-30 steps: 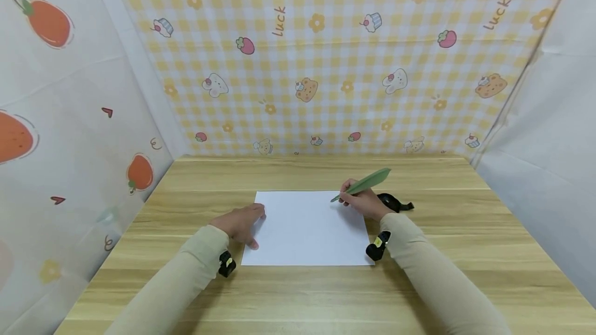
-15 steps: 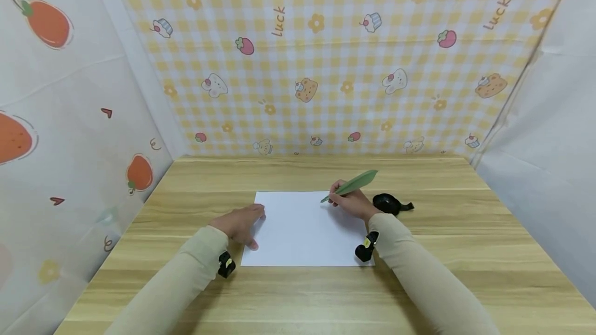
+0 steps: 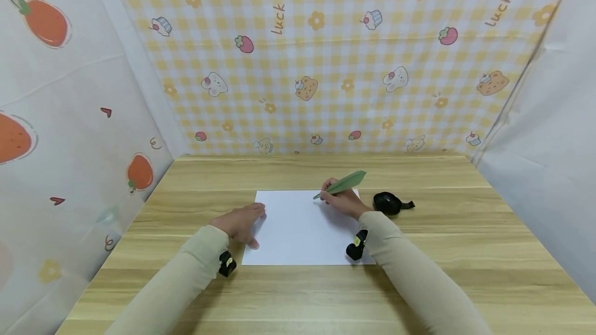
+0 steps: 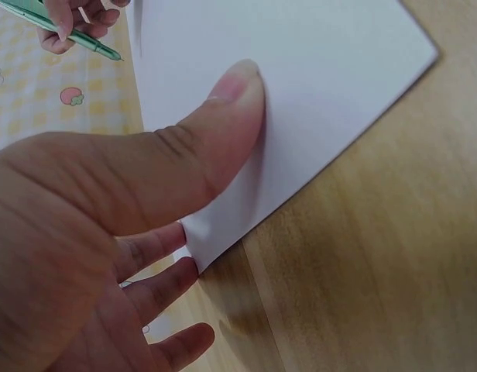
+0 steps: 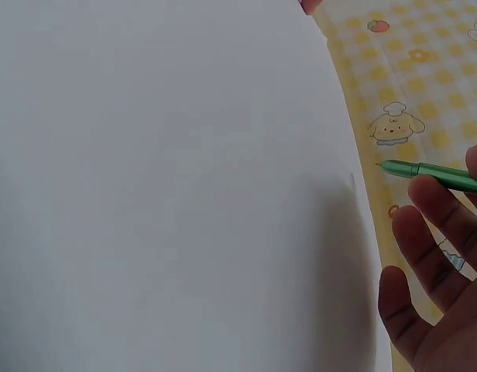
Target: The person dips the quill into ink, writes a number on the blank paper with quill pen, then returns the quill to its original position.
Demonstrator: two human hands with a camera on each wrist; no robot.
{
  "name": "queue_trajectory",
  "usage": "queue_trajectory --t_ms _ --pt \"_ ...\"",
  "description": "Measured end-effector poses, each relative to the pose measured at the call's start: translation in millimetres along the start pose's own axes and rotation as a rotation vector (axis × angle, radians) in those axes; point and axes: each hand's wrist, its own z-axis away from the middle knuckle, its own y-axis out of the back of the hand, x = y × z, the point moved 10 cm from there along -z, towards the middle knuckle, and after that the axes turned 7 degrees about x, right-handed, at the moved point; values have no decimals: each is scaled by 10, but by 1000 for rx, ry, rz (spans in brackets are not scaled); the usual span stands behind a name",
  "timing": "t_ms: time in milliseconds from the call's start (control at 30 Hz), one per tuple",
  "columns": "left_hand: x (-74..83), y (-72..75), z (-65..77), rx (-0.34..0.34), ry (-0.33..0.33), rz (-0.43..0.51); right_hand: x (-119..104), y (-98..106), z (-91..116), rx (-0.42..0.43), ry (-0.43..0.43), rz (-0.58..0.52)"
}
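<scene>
A green pen (image 3: 344, 183) with a broad leaf-shaped upper end is pinched between the thumb and fingers of my right hand (image 3: 343, 201). Its tip points left, over the upper part of a white sheet of paper (image 3: 298, 237). In the right wrist view the pen's slim tip (image 5: 397, 168) appears apart from the sheet. My left hand (image 3: 239, 224) rests at the paper's left edge. Seen from the left wrist, its thumb (image 4: 231, 101) lies on the sheet and the other fingers are extended near the edge.
A black rounded object (image 3: 387, 203) with a short tail lies right of the paper on the wooden table (image 3: 298, 299). Behind the table hangs a yellow checked cloth (image 3: 326, 66). White cloth sides (image 3: 535, 143) stand at left and right.
My right hand has moved left across the upper part of the paper with the pen, uncovering more of the black object. My left hand stays in place.
</scene>
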Motion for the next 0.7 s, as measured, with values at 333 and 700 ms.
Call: queue_trajectory --t_ms 333,700 --pt "-1 6 10 -2 -6 -12 -4 -49 -38 54 -27 36" --pt "-19 -4 -3 -4 6 -6 -14 -85 -78 85 -20 48"
